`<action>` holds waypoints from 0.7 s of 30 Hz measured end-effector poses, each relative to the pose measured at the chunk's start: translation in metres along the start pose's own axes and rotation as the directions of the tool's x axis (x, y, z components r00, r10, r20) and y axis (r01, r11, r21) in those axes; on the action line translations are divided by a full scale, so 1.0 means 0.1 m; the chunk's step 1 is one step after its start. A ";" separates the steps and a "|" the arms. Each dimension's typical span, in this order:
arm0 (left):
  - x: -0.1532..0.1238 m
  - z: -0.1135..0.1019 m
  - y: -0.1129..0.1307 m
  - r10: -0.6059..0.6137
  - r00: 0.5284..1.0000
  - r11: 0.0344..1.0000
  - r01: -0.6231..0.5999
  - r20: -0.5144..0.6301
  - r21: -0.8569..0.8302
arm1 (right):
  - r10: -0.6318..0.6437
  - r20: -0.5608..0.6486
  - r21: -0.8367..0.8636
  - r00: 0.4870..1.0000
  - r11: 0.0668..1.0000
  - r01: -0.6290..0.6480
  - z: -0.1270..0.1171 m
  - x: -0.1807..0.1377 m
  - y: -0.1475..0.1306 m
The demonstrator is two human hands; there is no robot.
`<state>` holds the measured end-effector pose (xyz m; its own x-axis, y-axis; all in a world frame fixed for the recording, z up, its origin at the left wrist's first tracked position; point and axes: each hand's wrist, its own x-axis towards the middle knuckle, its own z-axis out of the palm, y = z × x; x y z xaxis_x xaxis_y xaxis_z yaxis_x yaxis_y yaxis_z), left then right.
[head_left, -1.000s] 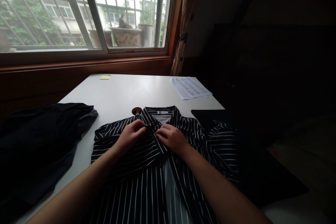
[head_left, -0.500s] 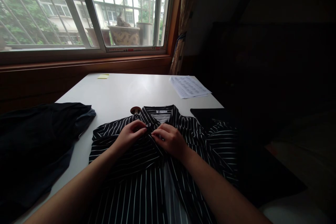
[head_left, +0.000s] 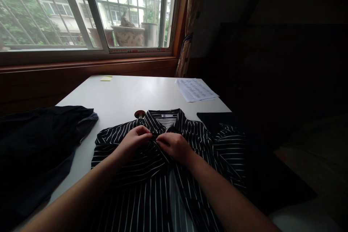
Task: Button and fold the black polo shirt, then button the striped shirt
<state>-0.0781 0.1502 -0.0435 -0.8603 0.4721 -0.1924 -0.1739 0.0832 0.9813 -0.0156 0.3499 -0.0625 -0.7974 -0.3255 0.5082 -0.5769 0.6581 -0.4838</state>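
Note:
A black shirt with white stripes (head_left: 144,195) lies face up on the white table, its collar toward the window. Just below the collar, my left hand (head_left: 135,138) pinches the front edge of the shirt between thumb and fingers. Close beside it, my right hand (head_left: 175,145) is closed on the other front edge, fingertips almost meeting those of the left. Any button between the fingertips is too small or hidden to make out. Lower down, the shirt front hangs apart and shows its inside.
Dark folded clothes (head_left: 40,145) lie on the left of the white table (head_left: 122,92). Printed sheets (head_left: 196,90) rest at the far right, and a yellow sticky note (head_left: 106,78) at the far left. A round hole (head_left: 140,114) in the tabletop sits by the collar. Behind is a barred window (head_left: 89,14).
My right hand's fingers have curled in closer and the hand has turned slightly over the placket. The left hand has barely moved and keeps its pinch on the shirt.

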 end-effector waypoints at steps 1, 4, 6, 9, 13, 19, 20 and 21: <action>0.01 0.00 -0.01 -0.010 1.000 1.000 0.010 0.003 -0.010 | 0.017 0.001 0.003 1.000 1.000 -0.017 0.00 0.00 -0.01; 0.01 -0.01 -0.01 -0.009 1.000 1.000 0.009 0.019 -0.027 | 0.041 -0.005 -0.015 0.999 0.999 -0.042 0.00 0.00 -0.02; 0.01 -0.02 -0.01 -0.003 1.000 1.000 0.004 0.028 -0.027 | 0.034 -0.020 -0.041 0.999 0.999 -0.035 0.01 0.00 -0.02; 0.00 -0.02 -0.01 0.000 0.999 1.000 0.000 0.038 -0.005 | 0.026 -0.034 -0.090 0.999 0.996 -0.029 0.02 -0.01 -0.02; 0.01 -0.02 -0.01 0.008 0.999 1.000 -0.009 0.047 0.028 | 0.039 -0.028 -0.148 0.999 0.988 -0.042 0.04 -0.02 -0.02; 0.00 -0.02 0.00 0.008 0.999 0.998 -0.011 0.041 0.069 | 0.053 -0.021 -0.184 0.998 0.981 -0.056 0.04 -0.02 -0.03; 0.00 -0.02 0.01 0.012 0.999 0.996 -0.015 0.038 0.089 | 0.055 -0.022 -0.185 0.998 0.981 -0.058 0.05 -0.02 -0.03; 0.00 -0.02 0.01 0.018 0.999 0.994 -0.022 0.038 0.109 | 0.059 -0.024 -0.185 0.998 0.981 -0.062 0.05 -0.02 -0.04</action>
<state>-0.0787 0.1487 -0.0426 -0.8445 0.5062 -0.1746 -0.1020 0.1679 0.9805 -0.0129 0.3450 -0.0651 -0.8255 -0.2695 0.4959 -0.4832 0.7916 -0.3740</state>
